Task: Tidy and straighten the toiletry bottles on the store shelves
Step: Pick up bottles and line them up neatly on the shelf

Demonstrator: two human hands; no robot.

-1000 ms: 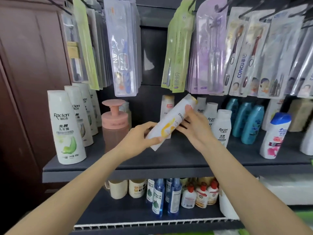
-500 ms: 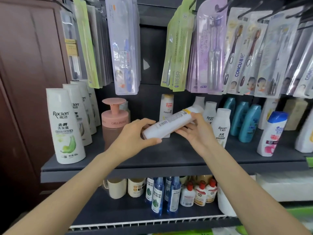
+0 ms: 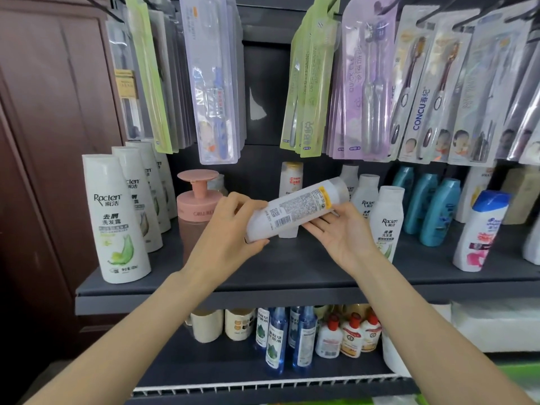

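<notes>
Rolled since a moment ago, the white bottle (image 3: 295, 211) now shows its barcode side up instead of the yellow-printed front, and lies nearly level above the shelf (image 3: 292, 267). From the head view, the left hand (image 3: 230, 229) grasps its lower end with curled fingers, while the right hand (image 3: 342, 232) lies released, straight fingers propping it from beneath. It is probably held so to check the label before standing it in the gap before the matching bottle (image 3: 290, 182) behind.
</notes>
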